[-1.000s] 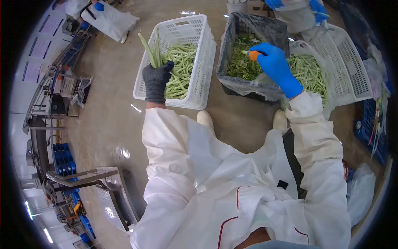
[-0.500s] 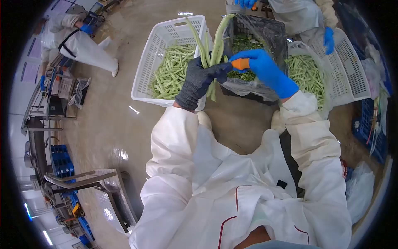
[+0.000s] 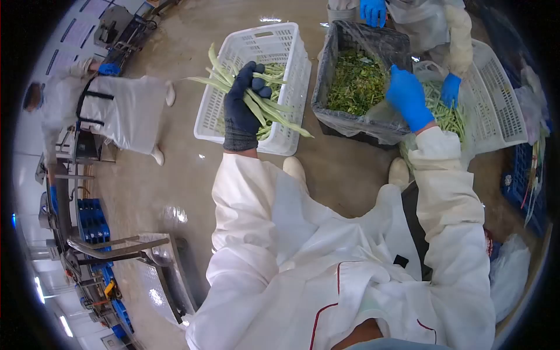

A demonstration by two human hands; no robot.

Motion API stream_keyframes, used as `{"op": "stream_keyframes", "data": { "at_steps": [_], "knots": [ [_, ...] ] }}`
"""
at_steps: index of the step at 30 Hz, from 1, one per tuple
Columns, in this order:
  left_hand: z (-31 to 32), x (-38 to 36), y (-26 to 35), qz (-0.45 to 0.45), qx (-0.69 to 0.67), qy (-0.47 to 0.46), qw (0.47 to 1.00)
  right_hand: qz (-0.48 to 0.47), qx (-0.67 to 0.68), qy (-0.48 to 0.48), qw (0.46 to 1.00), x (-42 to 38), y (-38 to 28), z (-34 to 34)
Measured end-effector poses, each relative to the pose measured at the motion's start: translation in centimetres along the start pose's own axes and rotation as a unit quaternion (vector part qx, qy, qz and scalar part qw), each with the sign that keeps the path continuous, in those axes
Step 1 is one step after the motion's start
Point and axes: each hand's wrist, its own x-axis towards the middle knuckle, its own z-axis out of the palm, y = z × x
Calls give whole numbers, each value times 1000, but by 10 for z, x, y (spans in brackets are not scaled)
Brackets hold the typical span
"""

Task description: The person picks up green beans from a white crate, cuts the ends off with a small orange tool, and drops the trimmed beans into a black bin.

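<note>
My left hand, in a dark grey glove, is closed around a bunch of long green beans. The beans stick out on both sides of the fist, above the left white crate. My right hand, in a blue glove, hovers by the right edge of the black plastic-lined crate. Its fingers look curled, but whatever they hold is hidden behind the glove. Green trimmings lie inside the black crate.
At right, a co-worker's blue-gloved hand touches beans in a plastic bag beside a tilted white crate. Another person stands at left. A metal trolley and blue crate flank me.
My left hand has moved left with the beans, which now lie crosswise. My right hand has gone right, away from them; its orange handle is out of sight. The co-worker's hand has lowered to the beans.
</note>
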Motion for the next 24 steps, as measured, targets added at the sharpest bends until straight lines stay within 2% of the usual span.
{"op": "stream_keyframes", "data": {
  "at_steps": [3,5,8,11,15,17,20,21,22,23,24],
  "knots": [
    [6,-1,-7,-17,1,-28,999,-30,-213,23,976,-2,27,14],
    [16,-4,-11,-23,20,-40,999,-21,13,-78,997,-3,-15,31],
    [26,-7,-17,-33,47,-52,997,-86,99,-111,985,-4,-25,55],
    [28,-7,-25,-40,78,-50,995,-17,121,-74,990,-12,-43,68],
    [34,-8,-25,-45,99,-53,993,-22,45,-68,996,-12,-39,66],
    [41,-13,-25,-19,167,-52,984,-12,-20,-71,997,-14,-42,64],
    [50,-25,-38,45,303,-71,949,74,-40,-68,994,-16,-32,74],
    [51,-28,-46,70,353,-81,930,87,35,-66,993,-19,-39,77],
    [50,-28,-55,146,452,-83,876,101,110,-65,987,-25,-51,79],
    [45,-25,-56,155,463,-71,870,114,183,-65,974,-29,-61,77],
    [47,-24,-51,162,474,-57,864,60,208,-68,974,-30,-70,66]
  ]
}}
